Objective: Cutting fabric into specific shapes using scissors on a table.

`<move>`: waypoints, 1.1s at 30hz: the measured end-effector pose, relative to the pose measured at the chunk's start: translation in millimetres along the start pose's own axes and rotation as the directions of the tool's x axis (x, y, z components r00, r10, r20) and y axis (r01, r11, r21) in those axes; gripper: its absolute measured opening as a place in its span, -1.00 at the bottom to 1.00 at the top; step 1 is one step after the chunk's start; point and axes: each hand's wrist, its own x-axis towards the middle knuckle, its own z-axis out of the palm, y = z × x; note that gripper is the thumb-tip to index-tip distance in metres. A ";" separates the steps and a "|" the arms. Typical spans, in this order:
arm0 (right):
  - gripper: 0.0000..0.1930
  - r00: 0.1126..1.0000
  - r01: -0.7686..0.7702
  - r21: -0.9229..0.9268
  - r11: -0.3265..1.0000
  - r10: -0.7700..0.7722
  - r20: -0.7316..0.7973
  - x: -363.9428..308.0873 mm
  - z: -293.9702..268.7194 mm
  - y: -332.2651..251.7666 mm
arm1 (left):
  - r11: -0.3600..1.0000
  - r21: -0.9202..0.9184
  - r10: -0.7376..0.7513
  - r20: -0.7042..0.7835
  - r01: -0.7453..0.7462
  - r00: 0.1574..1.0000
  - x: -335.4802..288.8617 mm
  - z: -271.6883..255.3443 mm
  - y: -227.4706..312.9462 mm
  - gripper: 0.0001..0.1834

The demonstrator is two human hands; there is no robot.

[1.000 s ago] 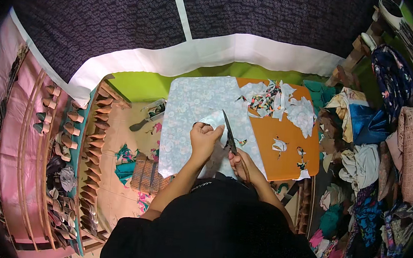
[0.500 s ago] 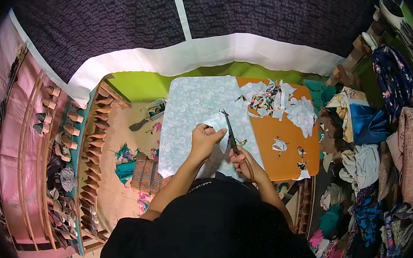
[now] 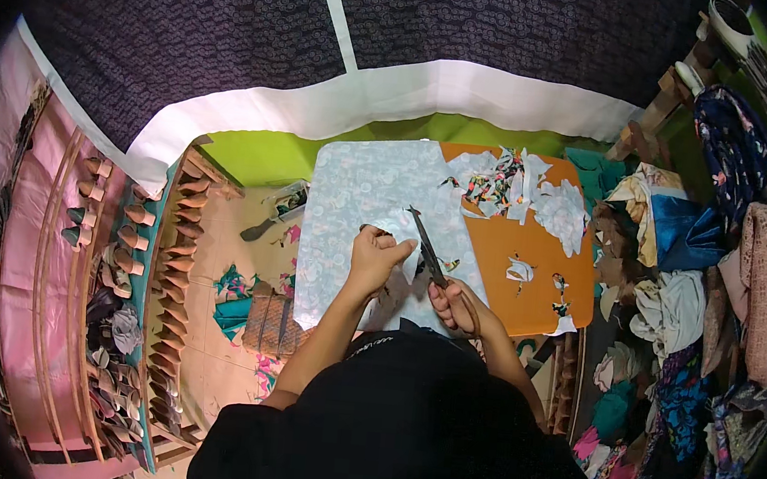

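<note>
A pair of dark scissors (image 3: 428, 250) is in my right hand (image 3: 456, 304), the fingers wrapped round the handles and the blades pointing away from me. My left hand (image 3: 376, 259) pinches a piece of white fabric (image 3: 400, 222), whose outer part lies beside the scissor tips. Whether the blades touch the fabric I cannot tell. Both hands are over the table's near half, above a pale patterned cloth (image 3: 351, 191). A small multicoloured scrap (image 3: 449, 265) shows just right of the blades.
The cloth covers the left of an orange tabletop (image 3: 537, 303). White and floral fabric scraps (image 3: 507, 185) are heaped at its far right. Wooden shoe lasts (image 3: 175, 303) line a rack on the left. Fabrics (image 3: 670, 306) pile up on the right. A dark curtain (image 3: 228, 34) hangs beyond the table.
The scissors and my right hand have shifted slightly, and the blades look closer together. My left hand has moved a little left and turned slightly, still pinching the fabric.
</note>
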 end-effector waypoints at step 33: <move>-0.35 0.999 0.034 0.020 0.999 -0.035 0.024 6.5 -9.0 16.7 | 1.000 0.013 0.008 0.029 -0.008 1.000 -7.3 4.4 2.9 -0.57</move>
